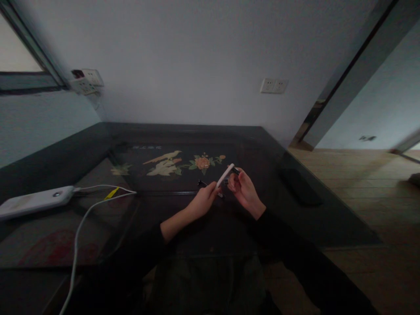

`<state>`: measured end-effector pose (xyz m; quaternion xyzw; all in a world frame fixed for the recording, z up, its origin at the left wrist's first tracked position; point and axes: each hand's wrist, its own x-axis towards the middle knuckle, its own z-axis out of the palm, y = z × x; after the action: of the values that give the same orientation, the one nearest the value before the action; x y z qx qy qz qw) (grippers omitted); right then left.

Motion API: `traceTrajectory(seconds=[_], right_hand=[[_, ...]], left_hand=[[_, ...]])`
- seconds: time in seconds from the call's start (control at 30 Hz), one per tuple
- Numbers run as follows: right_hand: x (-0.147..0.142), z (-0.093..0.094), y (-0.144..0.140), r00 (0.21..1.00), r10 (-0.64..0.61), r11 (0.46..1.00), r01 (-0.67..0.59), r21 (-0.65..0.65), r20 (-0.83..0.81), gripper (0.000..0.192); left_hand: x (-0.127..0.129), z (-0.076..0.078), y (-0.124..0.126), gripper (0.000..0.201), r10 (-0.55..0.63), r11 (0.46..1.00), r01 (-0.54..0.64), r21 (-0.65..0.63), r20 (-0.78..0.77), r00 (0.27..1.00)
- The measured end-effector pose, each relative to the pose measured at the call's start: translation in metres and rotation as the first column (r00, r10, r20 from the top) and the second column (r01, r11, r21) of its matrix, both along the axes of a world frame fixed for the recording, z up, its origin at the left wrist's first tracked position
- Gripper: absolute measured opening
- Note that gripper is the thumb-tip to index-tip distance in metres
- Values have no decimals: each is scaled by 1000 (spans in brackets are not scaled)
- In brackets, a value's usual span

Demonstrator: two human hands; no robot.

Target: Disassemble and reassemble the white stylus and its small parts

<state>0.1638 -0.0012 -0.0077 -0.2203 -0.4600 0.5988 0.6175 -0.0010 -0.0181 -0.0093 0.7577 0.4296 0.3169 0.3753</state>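
Observation:
Above the dark table, my left hand is closed around the lower end of a slim white pen-like stick. The stick slants up and to the right. Close to its upper end, my right hand pinches a small dark piece between thumb and fingers; its kind is too small and dim to tell. I cannot tell whether the piece touches the stick. A small dark object lies on the table just beyond my left hand, partly hidden by it.
A white power bank with a white cable and yellow tag lies at left. A flat black object rests at right. Bird-and-flower artwork decorates the tabletop. The wall behind bears sockets.

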Motion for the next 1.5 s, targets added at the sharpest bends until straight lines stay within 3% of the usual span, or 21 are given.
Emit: traceTrajectory(seconds=[0.2,0.63,1.1,1.5], right_hand=[[0,0,-1,1000,8,1000,-8,6,16,37],[1,-4,1,999,-27,999,27,-31,21,44],[0,-1,0,1000,-6,1000,6,-20,14,37],[1,-4,1,1000,-6,1000,7,-13,11,40]], left_hand=[[1,2,-3,20,14,1000,-14,1,6,1000],[3,4,-12,22,-154,988,154,3,-21,988],[2,-1,-1,19,28,999,-29,-18,-15,999],[3,-2,-8,19,-62,998,62,-8,-12,998]])
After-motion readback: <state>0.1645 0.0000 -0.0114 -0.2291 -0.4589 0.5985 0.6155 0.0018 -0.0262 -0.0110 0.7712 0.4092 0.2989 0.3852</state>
